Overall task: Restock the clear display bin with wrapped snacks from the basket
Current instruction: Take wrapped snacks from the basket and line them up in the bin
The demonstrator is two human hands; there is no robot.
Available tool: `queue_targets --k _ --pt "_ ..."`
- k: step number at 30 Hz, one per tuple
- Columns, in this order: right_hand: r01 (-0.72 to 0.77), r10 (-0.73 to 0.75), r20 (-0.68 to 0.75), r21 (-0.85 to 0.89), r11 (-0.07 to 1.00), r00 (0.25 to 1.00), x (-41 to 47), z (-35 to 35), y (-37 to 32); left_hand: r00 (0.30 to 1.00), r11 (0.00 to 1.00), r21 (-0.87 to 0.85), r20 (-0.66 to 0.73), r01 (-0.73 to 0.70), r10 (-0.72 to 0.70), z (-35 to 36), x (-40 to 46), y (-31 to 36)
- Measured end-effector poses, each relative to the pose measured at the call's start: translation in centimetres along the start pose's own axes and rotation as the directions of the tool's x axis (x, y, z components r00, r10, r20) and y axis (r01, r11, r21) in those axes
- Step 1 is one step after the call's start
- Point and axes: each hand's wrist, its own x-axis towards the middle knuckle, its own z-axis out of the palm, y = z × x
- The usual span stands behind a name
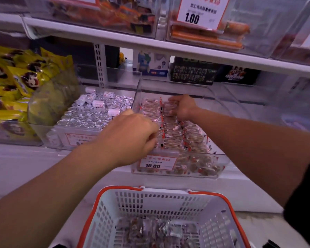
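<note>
Both hands reached into the clear display bin (177,171), a rigid transparent plastic box with a sloping front wall that bore a price label (157,162). The left hand (132,135), fingers curled under, pressed among the wrapped snacks (188,138) at the bin's front-left; whether it pinched one could not be told. The right hand (182,107), farther back, curled its fingers round a small crinkled packet of the same kind. The snacks were glossy clear wrappers with red ends, laid in rows beneath and between the hands. Below both forearms stood the basket (161,212), pale perforated plastic with an orange rim, holding more wrapped snacks on its floor. Left of the left hand, a second clear bin (89,111) held foil-wrapped pieces, shiny and rounded; beyond it lay yellow printed pouches (16,76). Above the hands ran a white metal shelf (150,43) carrying further clear bins and a price card (200,13). Printed boxes (193,72) stood behind the right hand.
</note>
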Motion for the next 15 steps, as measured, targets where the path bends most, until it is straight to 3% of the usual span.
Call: queue_targets --k 4,8,15 --pt "-0.038 -0.004 -0.152 -0.267 0.963 0.988 0.1 0.2 -0.1 1.0 1.0 0.013 -0.005 0.002 -0.002 0.0 -0.1 0.2" --pt "-0.141 0.088 -0.223 -0.234 0.962 0.971 -0.1 0.9 -0.7 1.0 1.0 0.025 0.005 0.013 -0.013 0.0 -0.1 0.3" --pt "-0.116 0.076 -0.154 -0.268 0.956 0.985 -0.7 1.3 -1.0 0.999 0.999 -0.037 0.032 0.021 -0.02 0.1 0.0 0.5"
